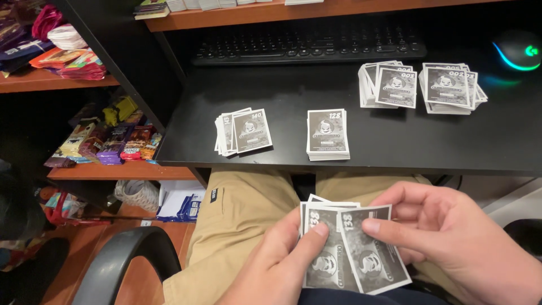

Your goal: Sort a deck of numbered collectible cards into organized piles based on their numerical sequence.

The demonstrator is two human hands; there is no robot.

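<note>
Looking down from my head, I saw my left hand (276, 265) curled around a small stack of grey-backed stickers (327, 254) over my lap, its thumb pressed on the top of the stack. My right hand (451, 237) had its fingers (375, 227) pinched on one sticker (370, 254), thumb on the face and the other fingers behind, fanned off to the right of the stack and overlapping it. Both hands were closed on the stickers, neither one spread open.

Beyond my fingers, on the black desk (293, 90), four more piles lay face down. Straight ahead of my left hand sat a neat pile (327, 134); to its left was a looser pile (243, 131) with its stickers slipped apart. Farther off and to the right, two bigger untidy piles lay just beside each other, one (389, 85) on the left, one (451, 87) on the right. Behind all of them a dark keyboard (307, 45) ran along the back of the desk, and a mouse (516, 49) with a blue-green glow rested at the far right.

Under my hands were my tan trousers (243, 220). To the left of my left hand stood a wooden shelf (121, 171) with colourful foil packets (116, 141) in a row, more packets (68, 59) on the shelf above, and the curved grey arm of a chair (118, 262) near my knee.
</note>
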